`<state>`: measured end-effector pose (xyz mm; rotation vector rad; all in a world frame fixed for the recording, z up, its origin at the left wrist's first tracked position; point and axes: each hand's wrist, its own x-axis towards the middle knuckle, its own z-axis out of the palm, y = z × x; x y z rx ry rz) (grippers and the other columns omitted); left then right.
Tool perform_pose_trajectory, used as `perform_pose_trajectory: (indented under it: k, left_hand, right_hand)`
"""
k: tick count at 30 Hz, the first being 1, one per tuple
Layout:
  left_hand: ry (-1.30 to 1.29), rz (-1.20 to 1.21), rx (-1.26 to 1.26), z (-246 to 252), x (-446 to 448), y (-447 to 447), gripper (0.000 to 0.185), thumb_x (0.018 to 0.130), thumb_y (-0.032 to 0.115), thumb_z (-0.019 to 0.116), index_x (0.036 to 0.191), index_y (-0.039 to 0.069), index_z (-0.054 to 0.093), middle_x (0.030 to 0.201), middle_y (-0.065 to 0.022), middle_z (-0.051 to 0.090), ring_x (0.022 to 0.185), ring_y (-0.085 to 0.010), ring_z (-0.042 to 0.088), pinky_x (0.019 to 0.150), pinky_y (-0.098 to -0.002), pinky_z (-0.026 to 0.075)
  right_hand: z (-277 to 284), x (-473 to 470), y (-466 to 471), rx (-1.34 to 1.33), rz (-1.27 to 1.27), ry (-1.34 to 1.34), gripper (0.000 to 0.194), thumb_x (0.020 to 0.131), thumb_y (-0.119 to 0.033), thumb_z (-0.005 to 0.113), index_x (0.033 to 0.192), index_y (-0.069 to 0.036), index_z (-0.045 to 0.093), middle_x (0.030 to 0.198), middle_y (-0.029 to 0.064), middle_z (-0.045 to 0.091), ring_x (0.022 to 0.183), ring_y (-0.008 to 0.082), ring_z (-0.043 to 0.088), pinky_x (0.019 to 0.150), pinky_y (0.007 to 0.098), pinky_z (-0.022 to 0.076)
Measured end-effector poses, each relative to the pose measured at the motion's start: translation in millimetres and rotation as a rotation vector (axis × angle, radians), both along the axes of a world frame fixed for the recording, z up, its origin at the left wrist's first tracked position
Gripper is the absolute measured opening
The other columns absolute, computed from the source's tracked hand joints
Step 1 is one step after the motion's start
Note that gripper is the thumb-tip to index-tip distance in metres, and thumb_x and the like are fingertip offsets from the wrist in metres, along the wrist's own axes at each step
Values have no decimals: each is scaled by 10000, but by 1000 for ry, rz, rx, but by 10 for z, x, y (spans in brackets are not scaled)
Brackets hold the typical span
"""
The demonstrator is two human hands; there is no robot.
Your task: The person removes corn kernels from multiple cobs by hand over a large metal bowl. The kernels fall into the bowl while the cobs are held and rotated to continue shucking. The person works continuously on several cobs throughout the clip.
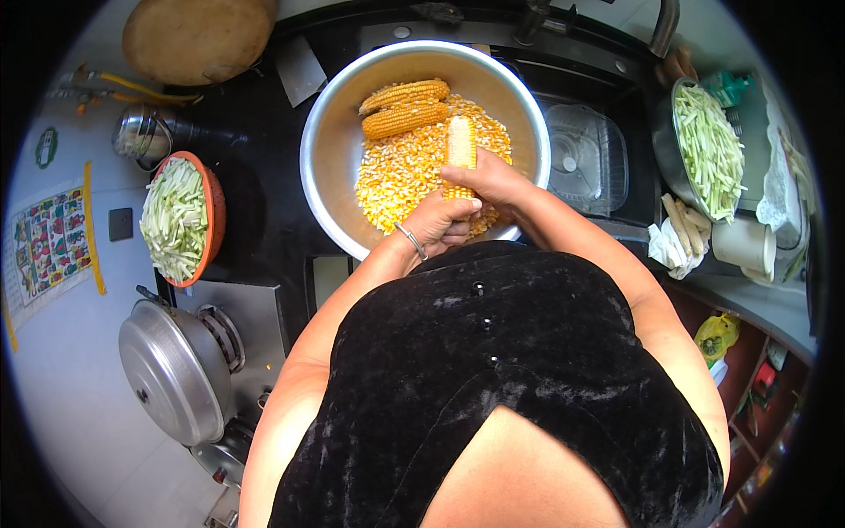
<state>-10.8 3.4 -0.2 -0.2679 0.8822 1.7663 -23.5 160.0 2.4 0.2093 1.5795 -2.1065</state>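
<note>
A wide metal basin (pixel 330 198) before me holds loose yellow corn kernels (pixel 396 171). Two ears of corn (pixel 405 121) lie side by side on the kernels towards the far left of the basin. Above the near right part of the heap, my left hand (pixel 445 216), with a bracelet at its wrist, grips the lower end of a partly shelled corn cob (pixel 461 142). My right hand (pixel 488 177) is closed around the middle of the same cob, its thumb across the front. The cob's upper part shows pale where kernels are gone; yellow kernels remain lower down.
An orange bowl (pixel 214 218) of cut pale-green vegetable strips stands left, above a lidded metal pot (pixel 175 373) on a stove. Right of the basin are a clear plastic container (pixel 586 162) in the sink and a metal bowl (pixel 667 148) of similar strips. A faucet (pixel 665 26) rises behind.
</note>
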Motion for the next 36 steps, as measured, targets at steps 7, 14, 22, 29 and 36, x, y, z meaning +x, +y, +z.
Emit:
perform_pose_trajectory:
  k: [7,14,22,29,36]
  left_hand:
    - [66,-65,-12,-36,3,-10,125,837,93,595,899,106,487,693,33,453,454,-35,335,390,-189,239]
    - [292,110,-105,-118,95,95,199,793,45,611,970,88,532,643,20,480,459,-74,397,391,-222,286]
    - [372,31,-313,-2,71,105,143,764,55,636,885,59,561,615,18,500,427,-83,407,361,-230,260]
    - [654,183,-306,-333,71,125,389,734,99,668,1097,16,556,879,-76,636,785,-165,618,698,-280,502]
    - [845,169,-388,-404,61,132,450,701,110,670,1125,12,558,1014,-97,644,947,-183,609,845,-301,478]
  right_hand:
    - [-82,27,-25,265,27,254,552,709,-241,788,1122,4,516,973,74,604,868,141,581,746,307,503]
    - [7,-21,-45,218,20,120,659,656,-303,816,1149,16,516,996,107,630,901,179,601,800,320,492]
    - [-12,-18,-42,540,100,262,644,676,-352,803,1130,13,529,975,140,650,889,195,630,798,329,496]
    - [-82,-2,-54,270,-43,225,605,721,-353,781,1131,13,527,982,124,649,898,155,621,789,314,497]
    - [-58,-36,2,549,59,219,601,706,-359,784,1108,17,544,972,153,653,890,189,629,795,316,494]
